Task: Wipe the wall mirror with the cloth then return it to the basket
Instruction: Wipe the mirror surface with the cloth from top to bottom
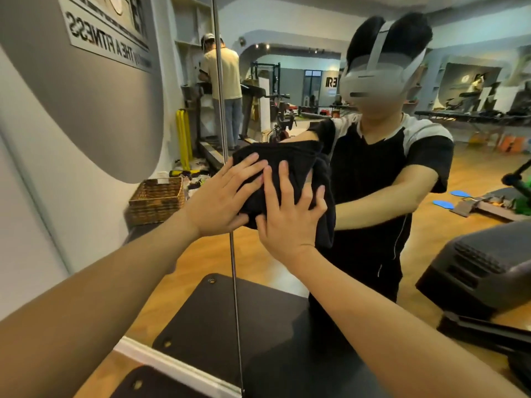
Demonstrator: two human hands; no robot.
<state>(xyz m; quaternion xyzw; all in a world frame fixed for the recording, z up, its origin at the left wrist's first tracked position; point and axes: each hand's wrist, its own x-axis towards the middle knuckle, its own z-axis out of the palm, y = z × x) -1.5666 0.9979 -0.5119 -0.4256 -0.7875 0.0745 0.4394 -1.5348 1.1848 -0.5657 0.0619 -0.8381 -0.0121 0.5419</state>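
Note:
A large wall mirror fills the view ahead, split by a vertical seam. A black cloth is bunched flat against the glass at chest height. My left hand presses on the cloth's left part with fingers spread. My right hand presses on its lower right part, fingers spread over the fabric. Both arms reach forward. A woven wicker basket shows as a reflection in the mirror at the lower left, on the floor by the wall.
The mirror reflects a person wearing a headset and a gym room with a treadmill, benches and another person at the back. A dark floor mat lies at the mirror's foot, above a white baseboard.

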